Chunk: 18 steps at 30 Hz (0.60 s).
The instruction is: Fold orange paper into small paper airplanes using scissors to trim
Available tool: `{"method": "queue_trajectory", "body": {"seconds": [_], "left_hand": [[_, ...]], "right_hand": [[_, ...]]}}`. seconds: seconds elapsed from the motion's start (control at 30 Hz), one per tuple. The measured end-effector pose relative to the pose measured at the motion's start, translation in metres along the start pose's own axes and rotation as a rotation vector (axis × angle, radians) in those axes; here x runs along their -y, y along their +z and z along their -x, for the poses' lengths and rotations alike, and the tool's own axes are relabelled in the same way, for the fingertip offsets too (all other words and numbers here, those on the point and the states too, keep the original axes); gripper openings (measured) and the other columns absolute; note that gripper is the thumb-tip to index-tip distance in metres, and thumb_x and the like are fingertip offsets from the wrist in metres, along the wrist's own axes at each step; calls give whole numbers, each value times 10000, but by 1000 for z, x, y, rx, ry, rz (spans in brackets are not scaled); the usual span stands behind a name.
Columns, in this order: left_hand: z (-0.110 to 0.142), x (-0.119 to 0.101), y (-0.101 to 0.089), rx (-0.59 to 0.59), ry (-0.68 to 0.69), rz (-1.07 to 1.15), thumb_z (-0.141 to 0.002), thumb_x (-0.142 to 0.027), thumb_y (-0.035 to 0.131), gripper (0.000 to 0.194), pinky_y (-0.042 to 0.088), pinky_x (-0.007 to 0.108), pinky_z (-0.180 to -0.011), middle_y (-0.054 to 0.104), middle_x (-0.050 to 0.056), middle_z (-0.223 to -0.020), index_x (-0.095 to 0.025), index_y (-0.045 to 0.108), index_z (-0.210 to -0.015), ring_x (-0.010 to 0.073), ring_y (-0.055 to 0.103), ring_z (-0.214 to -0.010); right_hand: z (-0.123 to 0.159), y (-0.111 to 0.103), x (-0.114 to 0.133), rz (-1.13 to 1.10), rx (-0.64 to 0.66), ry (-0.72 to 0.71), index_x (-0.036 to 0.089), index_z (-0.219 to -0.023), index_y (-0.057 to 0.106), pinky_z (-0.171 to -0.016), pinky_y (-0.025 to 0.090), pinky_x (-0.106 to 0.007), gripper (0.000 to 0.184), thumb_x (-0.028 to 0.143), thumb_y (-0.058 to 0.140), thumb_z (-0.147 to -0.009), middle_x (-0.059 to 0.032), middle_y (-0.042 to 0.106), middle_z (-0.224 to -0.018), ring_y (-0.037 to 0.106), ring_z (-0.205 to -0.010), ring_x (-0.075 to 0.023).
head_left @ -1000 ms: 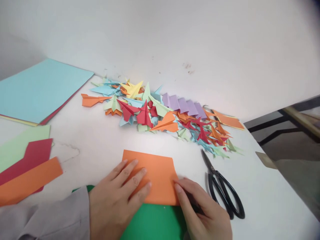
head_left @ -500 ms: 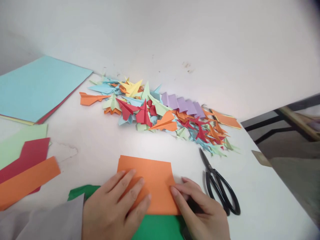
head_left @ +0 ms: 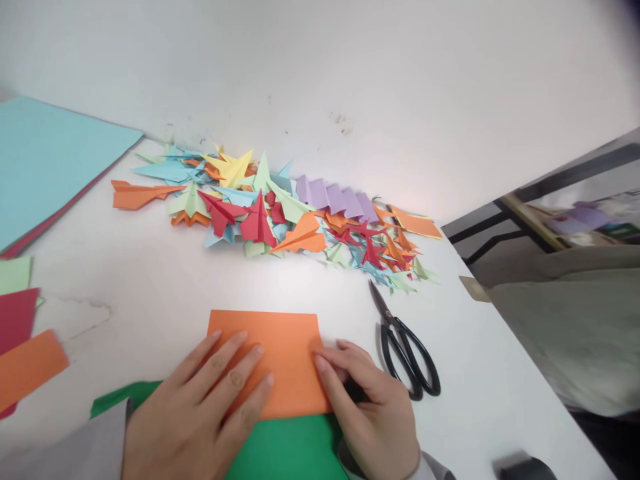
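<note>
A folded orange paper [head_left: 285, 347] lies on the white table [head_left: 150, 287], partly over a green sheet [head_left: 290, 450] at the near edge. My left hand [head_left: 200, 410] rests flat on the orange paper's left half, fingers stretched out. My right hand [head_left: 370, 407] has its fingers drawn together, the index fingertip pressing the paper's right edge. Nothing is held in either hand.
Black scissors [head_left: 406, 347] lie shut just right of my right hand. A heap of folded paper planes [head_left: 260, 207] in many colours stretches along the wall. Light blue sheets [head_left: 45, 160] are stacked far left; red, orange and pale green strips [head_left: 25, 347] lie near left. The table's edge runs down the right.
The view has swung right, so everything sits further left in frame. My right fingertip has slid up along the orange paper's right edge. My left hand stays flat on it.
</note>
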<state>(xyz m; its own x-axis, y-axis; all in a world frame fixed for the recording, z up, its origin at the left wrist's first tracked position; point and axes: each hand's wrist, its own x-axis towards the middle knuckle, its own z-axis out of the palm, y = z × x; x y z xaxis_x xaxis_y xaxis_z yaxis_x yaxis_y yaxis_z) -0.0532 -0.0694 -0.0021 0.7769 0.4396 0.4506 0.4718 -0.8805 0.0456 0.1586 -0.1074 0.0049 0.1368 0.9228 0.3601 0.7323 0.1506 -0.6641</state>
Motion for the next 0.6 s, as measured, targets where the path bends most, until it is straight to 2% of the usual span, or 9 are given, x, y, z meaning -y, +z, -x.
{"method": "queue_trajectory", "body": {"seconds": [0.17, 0.3, 0.37, 0.47, 0.53, 0.6], "left_hand": [[2, -8, 6, -30, -122, 48, -880, -209, 332, 334, 263, 403, -1039, 597, 30, -1146, -237, 601, -1076, 207, 444, -1164], [3, -8, 7, -40, -97, 59, -876, -206, 340, 330, 255, 412, -1043, 594, 37, -1146, -231, 601, -1076, 210, 442, -1165], [3, -8, 7, -39, -94, 65, -876, -207, 341, 328, 254, 414, -1043, 598, 38, -1139, -228, 604, -1069, 210, 444, -1161], [3, -7, 7, -45, -92, 72, -879, -212, 334, 328, 240, 410, -1048, 607, 34, -1128, -224, 614, -1049, 210, 441, -1165], [3, -6, 8, -56, -90, 71, -881, -207, 325, 334, 235, 407, -1049, 613, 33, -1117, -221, 620, -1037, 209, 441, -1165], [2, -6, 9, -76, -84, 62, -881, -201, 315, 342, 232, 405, -1050, 620, 33, -1101, -219, 622, -1030, 205, 443, -1162]], "right_hand": [[0, 1, -3, 15, 12, -8, 172, -761, 667, -792, 511, -364, 98, 175, 570, -770, 52, 522, -473, 497, -425, -81], [1, 1, -2, 18, 25, -21, 170, -753, 664, -803, 501, -362, 96, 164, 570, -772, 56, 504, -469, 482, -420, -75], [1, 0, 0, 20, 25, -23, 170, -765, 662, -759, 513, -349, 101, 160, 562, -776, 38, 525, -495, 497, -445, -87], [0, -3, 1, 83, -21, -68, 161, -856, 658, -673, 524, -338, 134, 166, 546, -782, -57, 617, -698, 590, -654, -157], [-1, -3, -1, 146, -28, -141, 161, -936, 650, -724, 522, -374, 189, 172, 542, -780, -115, 642, -903, 596, -873, -217], [-2, -3, -4, 182, 4, -202, 161, -997, 637, -816, 501, -418, 238, 164, 539, -780, -122, 642, -1012, 559, -1005, -243]]}}
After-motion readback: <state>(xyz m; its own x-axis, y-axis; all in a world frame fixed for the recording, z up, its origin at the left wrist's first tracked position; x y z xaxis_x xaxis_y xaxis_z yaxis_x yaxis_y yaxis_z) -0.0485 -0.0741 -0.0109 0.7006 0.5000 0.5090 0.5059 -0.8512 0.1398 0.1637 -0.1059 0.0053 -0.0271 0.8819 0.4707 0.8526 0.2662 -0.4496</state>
